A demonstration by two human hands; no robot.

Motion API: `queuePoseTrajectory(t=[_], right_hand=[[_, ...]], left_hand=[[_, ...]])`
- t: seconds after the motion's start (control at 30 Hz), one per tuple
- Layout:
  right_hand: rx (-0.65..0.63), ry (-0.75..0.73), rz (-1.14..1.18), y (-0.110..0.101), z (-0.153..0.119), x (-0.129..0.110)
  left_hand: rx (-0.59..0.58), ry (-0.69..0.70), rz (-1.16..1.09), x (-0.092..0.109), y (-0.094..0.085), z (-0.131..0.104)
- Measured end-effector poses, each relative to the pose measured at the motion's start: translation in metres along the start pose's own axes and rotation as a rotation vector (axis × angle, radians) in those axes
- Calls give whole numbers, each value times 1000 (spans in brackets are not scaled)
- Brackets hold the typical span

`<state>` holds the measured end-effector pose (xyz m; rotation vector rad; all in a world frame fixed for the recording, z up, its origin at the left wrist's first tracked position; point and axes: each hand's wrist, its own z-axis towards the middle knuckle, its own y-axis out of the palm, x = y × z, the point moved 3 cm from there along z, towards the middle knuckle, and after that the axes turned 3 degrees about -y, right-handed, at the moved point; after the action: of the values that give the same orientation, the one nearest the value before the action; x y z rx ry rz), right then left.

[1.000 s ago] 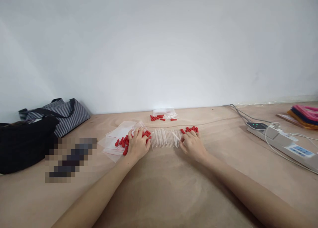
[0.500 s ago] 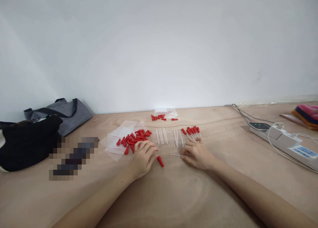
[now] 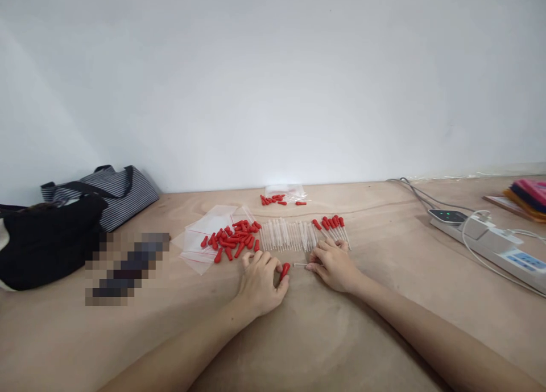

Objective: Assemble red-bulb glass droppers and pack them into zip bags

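- From where I stand, I see a person's two bare hands working over a pale brown wooden table point(image 3: 298, 346), both forearms reaching in from the near edge.
- The left hand point(image 3: 263, 284) pinches a small red, rubbery-looking, teardrop-shaped bulb point(image 3: 285, 269) between thumb and forefinger; its other fingers are loosely curled.
- The right hand point(image 3: 335, 267) grips a thin, clear, straight tube point(image 3: 300, 265) in its fingertips, the free end pointing toward the bulb. Bulb and tube are near each other but apart.
- Just beyond the left fingers and to their left lies a loose heap of matching red bulbs point(image 3: 230, 241), partly on flat, see-through plastic bags with red lines point(image 3: 198, 232).
- Beyond the gap between both hands' fingers is a row of loose clear tubes point(image 3: 279, 235), side by side.
- Just past the right fingers, several clear tubes topped with red bulbs point(image 3: 335, 224) lie fanned together.
- Farther beyond the fingers, near the wall, sits a smaller group of red bulbs point(image 3: 273, 201) by another clear bag point(image 3: 281, 192).
- Well to the right of the right fingers is a long white power strip point(image 3: 497, 252); well to the left of the left fingers are a black cloth bag point(image 3: 46, 244) and a grey-striped bag point(image 3: 128, 201).
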<state>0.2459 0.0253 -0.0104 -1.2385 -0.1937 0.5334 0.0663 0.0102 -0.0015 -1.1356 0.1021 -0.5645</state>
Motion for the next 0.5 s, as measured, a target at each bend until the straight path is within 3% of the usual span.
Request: queuePoseTrajectory(t=[0.13,0.27,0.43,0.5], right_hand=[[71,-13,-54,2,-3,1],[98,23,70,2,-3,4],[98,52,167,3,-3,3],[99,65,196,4,-3,3]], left_hand=[[-29,42,-54,-9,-4,-3],[-48,59,-66,-19,-14,-4],[-159,263,-74,-10,-14,-1],[-135,255,-43,-6,-11,0]])
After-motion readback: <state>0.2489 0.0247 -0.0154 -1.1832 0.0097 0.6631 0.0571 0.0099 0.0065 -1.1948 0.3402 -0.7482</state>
